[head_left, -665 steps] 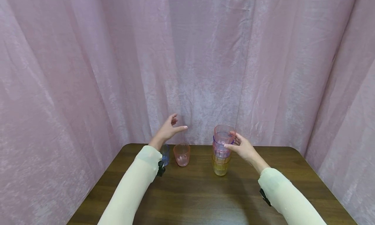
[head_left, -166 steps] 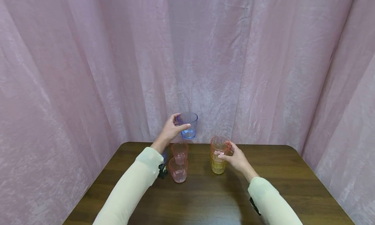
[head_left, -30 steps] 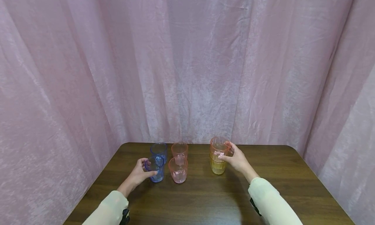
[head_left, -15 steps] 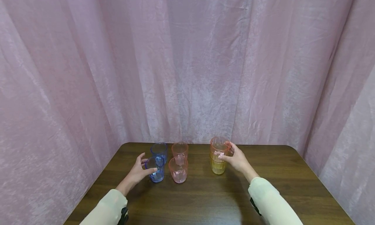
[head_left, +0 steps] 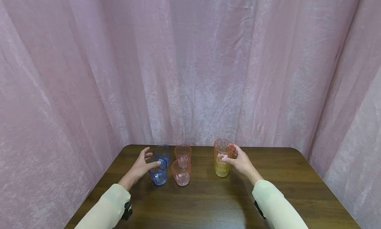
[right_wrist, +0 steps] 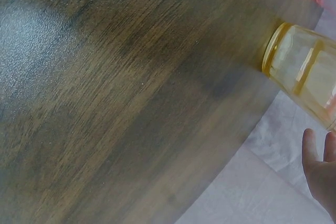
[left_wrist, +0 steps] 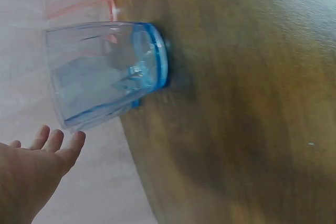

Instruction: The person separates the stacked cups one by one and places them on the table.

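Pale, soft knit sleeves (head_left: 105,206) cover both forearms, each bearing a black wrist device (head_left: 127,211) of which only part shows. Beneath the hands lies the tabletop (head_left: 190,209), dark brown with a streaked wood grain and a faint sheen. The left hand (head_left: 140,167) has thumb and fingers spread apart, the thumb crossing the rim of the near blue cup (head_left: 158,176); whether the two touch cannot be told. The right hand (head_left: 240,161) is clasped on the upper pink cup (head_left: 221,146), thumb in front and fingers behind. All the cups are transparent, smooth-walled and tapered, round at the mouth and thicker at the base.

Counted by colour, there are two blue cups, three pink and at least one yellow; the number nested in the stack is unclear. The near pink cup (head_left: 181,172) stands upright between the hands, just to the right of the near blue cup. The upper pink cup sits in the yellow cup (head_left: 221,170), directly left of the right hand.

Beyond the left hand, the far blue cup (head_left: 161,151) and the far pink cup (head_left: 183,151) stand side by side, each partly screened by its nearer counterpart. Farthest from the hands, a pink, velvety curtain (head_left: 196,63) hangs in vertical folds.
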Demonstrator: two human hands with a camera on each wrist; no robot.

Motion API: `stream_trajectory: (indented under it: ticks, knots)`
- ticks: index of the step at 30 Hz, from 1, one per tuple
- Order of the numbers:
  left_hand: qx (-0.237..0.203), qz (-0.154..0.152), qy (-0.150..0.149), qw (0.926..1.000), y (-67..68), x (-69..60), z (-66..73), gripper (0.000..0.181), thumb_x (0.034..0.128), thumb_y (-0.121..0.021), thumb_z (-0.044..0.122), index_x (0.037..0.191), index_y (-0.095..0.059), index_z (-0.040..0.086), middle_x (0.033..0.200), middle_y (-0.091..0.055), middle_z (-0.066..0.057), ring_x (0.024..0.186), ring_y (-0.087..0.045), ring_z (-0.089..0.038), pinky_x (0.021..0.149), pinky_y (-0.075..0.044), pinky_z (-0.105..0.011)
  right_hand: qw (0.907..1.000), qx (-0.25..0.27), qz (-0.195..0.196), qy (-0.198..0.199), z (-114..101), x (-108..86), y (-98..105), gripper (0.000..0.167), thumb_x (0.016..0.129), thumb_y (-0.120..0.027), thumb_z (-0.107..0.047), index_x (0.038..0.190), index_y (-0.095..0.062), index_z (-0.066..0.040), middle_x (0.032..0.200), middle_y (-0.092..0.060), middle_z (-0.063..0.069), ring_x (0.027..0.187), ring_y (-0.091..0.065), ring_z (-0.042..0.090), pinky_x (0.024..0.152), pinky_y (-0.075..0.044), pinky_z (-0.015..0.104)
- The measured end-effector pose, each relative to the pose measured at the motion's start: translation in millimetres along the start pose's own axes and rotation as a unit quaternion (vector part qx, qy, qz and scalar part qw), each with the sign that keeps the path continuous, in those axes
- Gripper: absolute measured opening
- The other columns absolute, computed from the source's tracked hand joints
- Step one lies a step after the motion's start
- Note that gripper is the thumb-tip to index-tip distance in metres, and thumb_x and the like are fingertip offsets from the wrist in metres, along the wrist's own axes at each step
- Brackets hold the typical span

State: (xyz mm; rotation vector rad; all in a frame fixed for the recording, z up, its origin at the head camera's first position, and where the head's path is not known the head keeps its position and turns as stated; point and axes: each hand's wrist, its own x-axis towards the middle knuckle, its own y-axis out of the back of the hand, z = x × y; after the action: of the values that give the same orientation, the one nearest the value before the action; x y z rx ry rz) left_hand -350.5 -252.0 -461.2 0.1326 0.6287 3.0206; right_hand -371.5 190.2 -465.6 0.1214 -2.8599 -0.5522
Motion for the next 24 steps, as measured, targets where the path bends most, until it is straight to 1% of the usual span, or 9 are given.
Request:
stream_trajectory:
  ticks: [4,7,11,15,19,24]
  knots:
    - [0.009,-0.002,-0.006,0.9999,-0.1,2.8,9.5,0.106,0.0835,-0.081,0.033,0.157,-0.009,0.008,0.154,-0.029,-0.023,0.143,-0.024,-0.042,0.114,-0.022,-0.060,1.0000,0.001,-0.001,-0.005,-0.8,0.2,-0.3,0.080,0.085,-0.080,-0.014,0.150,-0.035,0.000,0.152,-0.037,0.024,0.138,-0.037,0.043,0.110,-0.036,0.054]
    - [0.017,-0.001,-0.014,0.9998,-2.0,6.5,17.6,0.104,0.0837,-0.080,0.035,0.157,-0.012,0.007,0.153,-0.031,-0.022,0.143,-0.026,-0.041,0.114,-0.023,-0.060,1.0000,-0.002,-0.001,-0.006,-1.5,0.0,-0.3,0.080,0.085,-0.080,-0.014,0.150,-0.035,0.000,0.152,-0.037,0.024,0.138,-0.037,0.043,0.109,-0.036,0.054]
    - [0.023,0.004,-0.032,0.9992,-6.7,13.9,31.1,0.100,0.0843,-0.080,0.033,0.155,-0.016,0.004,0.151,-0.033,-0.023,0.142,-0.028,-0.041,0.114,-0.024,-0.058,1.0000,0.000,-0.001,-0.003,-2.5,-0.9,0.1,0.080,0.086,-0.079,-0.013,0.150,-0.034,0.002,0.152,-0.037,0.026,0.138,-0.037,0.044,0.110,-0.035,0.054]
    - [0.023,0.008,-0.043,0.9988,-12.6,21.0,46.0,0.097,0.0839,-0.080,0.030,0.154,-0.020,0.002,0.150,-0.036,-0.023,0.142,-0.030,-0.041,0.115,-0.025,-0.056,1.0000,0.009,-0.001,0.000,-3.2,-2.2,0.3,0.079,0.086,-0.078,-0.012,0.150,-0.034,0.003,0.152,-0.036,0.027,0.139,-0.036,0.044,0.111,-0.033,0.054]
    - [0.026,-0.003,-0.049,0.9984,-19.3,26.0,60.5,0.095,0.0842,-0.080,0.031,0.155,-0.021,0.004,0.151,-0.037,-0.021,0.142,-0.031,-0.039,0.115,-0.026,-0.054,1.0000,0.005,0.000,-0.004,-2.6,-2.5,0.0,0.079,0.086,-0.079,-0.013,0.150,-0.034,0.002,0.152,-0.037,0.026,0.138,-0.037,0.043,0.110,-0.035,0.054]
    - [0.006,-0.021,-0.055,0.9982,-29.9,29.8,79.1,0.093,0.0845,-0.080,0.029,0.155,-0.022,0.008,0.153,-0.036,-0.019,0.143,-0.030,-0.037,0.115,-0.027,-0.054,1.0000,0.003,0.004,-0.002,-1.0,-0.9,-0.5,0.080,0.085,-0.080,-0.013,0.150,-0.035,0.002,0.152,-0.038,0.025,0.138,-0.038,0.043,0.110,-0.036,0.053]
